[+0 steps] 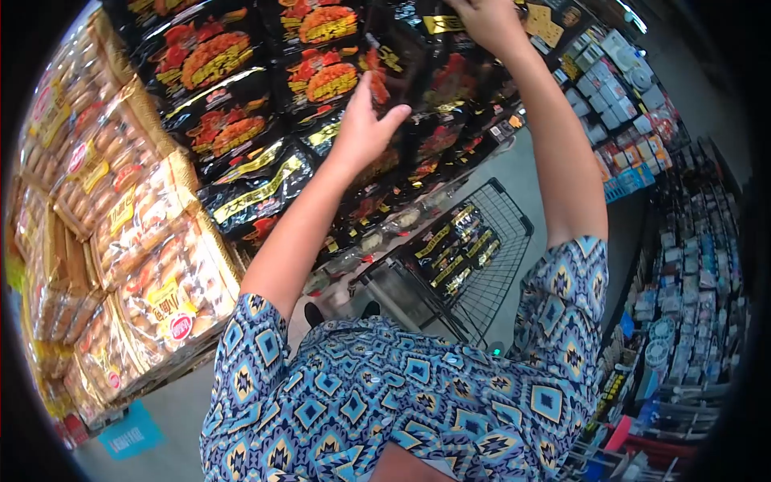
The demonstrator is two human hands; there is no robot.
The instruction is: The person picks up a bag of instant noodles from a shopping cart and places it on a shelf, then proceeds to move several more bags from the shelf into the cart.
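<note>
Many glossy black packages (pixel 325 80) crowd the display from eleven to one o'clock, stacked in close rows, their crinkled wrapping catching bright streaks of light. Each of the clearest ones carries a picture of a rounded orange-and-yellow food heap with red shapes above it and jagged yellow lettering over its lower part; others show a gold band with dark characters along the edge. The left hand (pixel 365 132) is at twelve o'clock in front of these packages, its grip spread, thumb standing well away from the fingers; whether the fingertips touch the wrapping I cannot tell. The right hand (pixel 490 24) reaches to one o'clock at the top edge, beside a black package with a gold label (pixel 443 24); its fingers are partly cut off, so I cannot tell whether its grip pinches anything. Toward three o'clock, near the middle, a wire shopping cart (pixel 494 281) holds more black packs with gold bands (pixel 462 245). Clear bags of small brown baked pieces (pixel 161 217), trimmed in gold, fill the nine o'clock side.
</note>
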